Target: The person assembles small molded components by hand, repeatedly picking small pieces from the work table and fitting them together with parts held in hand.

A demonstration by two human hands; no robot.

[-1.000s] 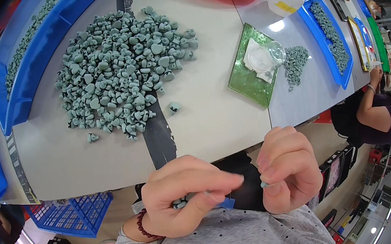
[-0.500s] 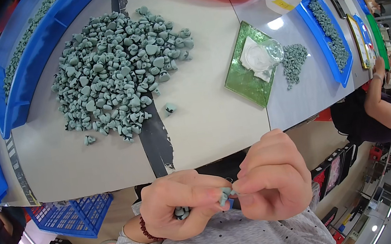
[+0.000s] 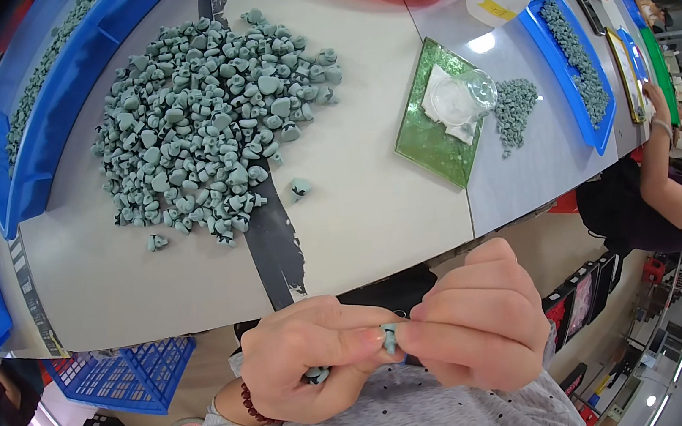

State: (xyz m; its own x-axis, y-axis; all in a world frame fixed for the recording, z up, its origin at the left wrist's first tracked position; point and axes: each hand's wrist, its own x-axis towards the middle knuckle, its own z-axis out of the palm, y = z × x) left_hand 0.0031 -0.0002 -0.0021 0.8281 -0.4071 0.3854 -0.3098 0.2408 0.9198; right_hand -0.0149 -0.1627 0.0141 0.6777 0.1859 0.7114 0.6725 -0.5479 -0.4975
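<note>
Pinching one small teal part [image 3: 389, 336] between left hand [image 3: 312, 361] and right hand [image 3: 479, 328] fingertips, both grips narrow. Likely handling light, stiff; gripping at sides.

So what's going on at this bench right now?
A person is working below the table's near edge, with the left hand and right hand brought together. Their fingertips pinch one small grey-green piece between them, and another piece sits tucked in the left hand. A big heap of the same pieces lies on the table, with blue trays beside it.
</note>
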